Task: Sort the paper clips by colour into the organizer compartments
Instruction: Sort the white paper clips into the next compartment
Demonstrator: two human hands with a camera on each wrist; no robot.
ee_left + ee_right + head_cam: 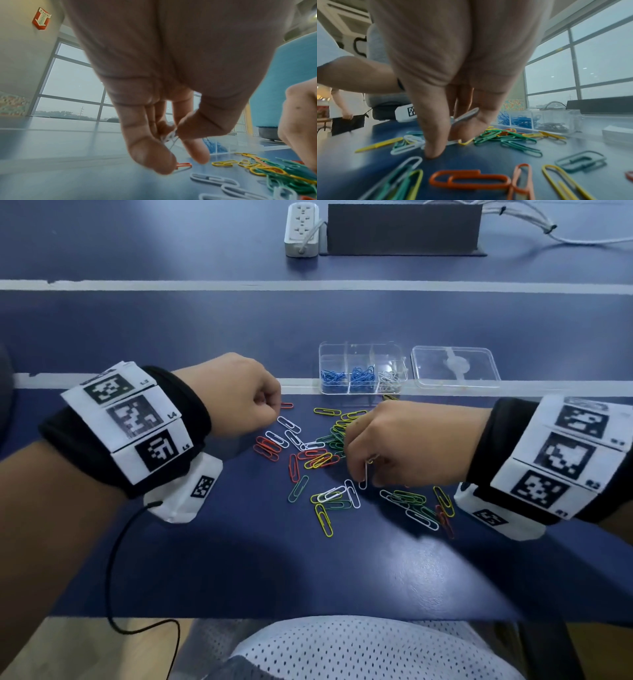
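Right grip (368, 470) pinches white clip (364, 477) upright, long axis vertical

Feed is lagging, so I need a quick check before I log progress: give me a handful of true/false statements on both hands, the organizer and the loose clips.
1. The organizer holds blue clips in two compartments. True.
2. The right hand pinches a red clip. False: it pinches a white paper clip.
3. The lid is closed on the organizer. False: it lies beside it, on the right.
4. The left hand holds white clips in its fingers. True.
5. No green clips remain on the table. False: green clips still lie in the loose pile.
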